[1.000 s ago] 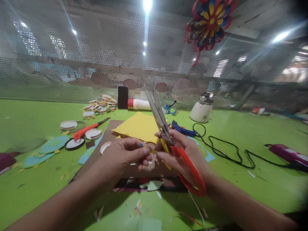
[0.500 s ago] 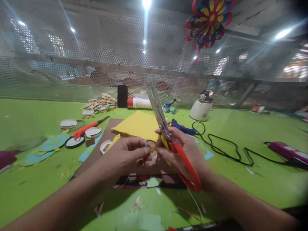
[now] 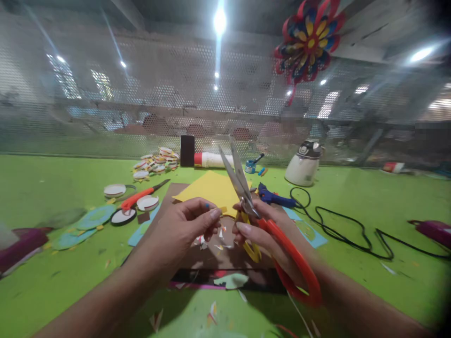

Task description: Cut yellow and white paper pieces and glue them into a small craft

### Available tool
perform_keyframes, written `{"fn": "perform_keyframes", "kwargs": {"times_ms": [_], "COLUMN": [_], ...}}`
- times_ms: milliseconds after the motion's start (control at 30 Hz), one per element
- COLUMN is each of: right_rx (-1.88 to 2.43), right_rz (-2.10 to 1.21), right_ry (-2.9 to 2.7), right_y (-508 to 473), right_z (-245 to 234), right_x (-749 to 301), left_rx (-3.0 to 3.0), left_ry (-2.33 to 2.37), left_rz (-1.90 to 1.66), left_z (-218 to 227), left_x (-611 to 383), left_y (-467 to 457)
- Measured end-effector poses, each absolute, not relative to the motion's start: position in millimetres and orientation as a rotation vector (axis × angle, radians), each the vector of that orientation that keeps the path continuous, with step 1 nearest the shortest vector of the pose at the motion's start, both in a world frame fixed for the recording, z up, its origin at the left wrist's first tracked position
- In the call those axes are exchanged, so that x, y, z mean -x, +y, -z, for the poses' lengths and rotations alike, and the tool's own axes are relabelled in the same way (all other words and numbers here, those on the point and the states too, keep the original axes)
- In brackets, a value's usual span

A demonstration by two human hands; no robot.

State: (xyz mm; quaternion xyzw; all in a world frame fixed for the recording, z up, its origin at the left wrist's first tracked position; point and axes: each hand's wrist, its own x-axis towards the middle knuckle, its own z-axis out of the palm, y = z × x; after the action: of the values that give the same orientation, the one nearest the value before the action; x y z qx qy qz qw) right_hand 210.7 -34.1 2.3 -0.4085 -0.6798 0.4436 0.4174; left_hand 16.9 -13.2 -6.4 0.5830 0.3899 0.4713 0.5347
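My left hand (image 3: 190,227) pinches a small yellow paper piece (image 3: 223,210) between thumb and index finger, its free end pointing right. Scissors (image 3: 251,207) with red-orange handles rest in my right hand (image 3: 278,230), blades upward and slightly parted. Below the right fingers a looped yellow paper strip (image 3: 252,252) shows, seemingly held by the same hand. Beneath both hands lies a brown board (image 3: 197,256) with white and red paper scraps on it. Behind them is a yellow sheet (image 3: 207,185).
Left stand orange-handled scissors (image 3: 137,198), blue paper rings (image 3: 97,217) and a pile of small round pieces (image 3: 160,159). Toward the right are a blue glue gun (image 3: 271,195), its black cord (image 3: 347,234) and a white jug (image 3: 303,164). A flower decoration (image 3: 311,43) hangs above.
My hands have moved apart, and the yellow piece now stays with the left one alone. The scissors' blades are more spread. The whole view has shifted slightly.
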Motion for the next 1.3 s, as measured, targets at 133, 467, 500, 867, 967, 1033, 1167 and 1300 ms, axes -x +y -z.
{"fn": "perform_keyframes", "kwargs": {"times_ms": [133, 467, 500, 867, 967, 1033, 1167, 1300], "right_rx": [1.045, 1.153, 1.118, 1.116, 1.187, 1.188, 1.108, 1.013], "right_rz": [-0.913, -0.761, -0.811, -0.872, -0.822, -0.748, -0.659, -0.585], "right_ry": [-1.998, -2.416, -2.433, -2.375, -2.334, -2.328, -2.326, -2.327], "right_y": [-33.1, -33.0, -33.8, -30.8, -34.7, -37.2, -39.6, -38.1], "right_z": [-8.1, -30.2, -31.6, 0.1, 7.1, 9.3, 10.8, 15.4], "right_x": [-214.3, -257.4, -262.0, -279.9, -277.8, -275.9, -272.3, -273.5], "left_rx": [-1.308, -1.217, -1.232, -1.341, -1.328, -1.329, -1.291, -1.187], "left_ry": [0.854, 0.806, 0.807, 0.852, 0.836, 0.806, 0.739, 0.686], "left_rz": [-1.287, -1.177, -1.158, -1.045, -1.072, -1.083, -1.145, -1.207], "left_z": [-2.4, -19.2, -19.1, -13.6, -10.6, -9.1, -8.0, -7.6], "left_x": [-6.0, 12.0, 12.2, 12.1, 8.2, 5.7, -0.4, -8.0], "left_y": [-8.5, 0.5, 0.6, 2.8, 0.8, -1.2, -4.7, -7.3]}}
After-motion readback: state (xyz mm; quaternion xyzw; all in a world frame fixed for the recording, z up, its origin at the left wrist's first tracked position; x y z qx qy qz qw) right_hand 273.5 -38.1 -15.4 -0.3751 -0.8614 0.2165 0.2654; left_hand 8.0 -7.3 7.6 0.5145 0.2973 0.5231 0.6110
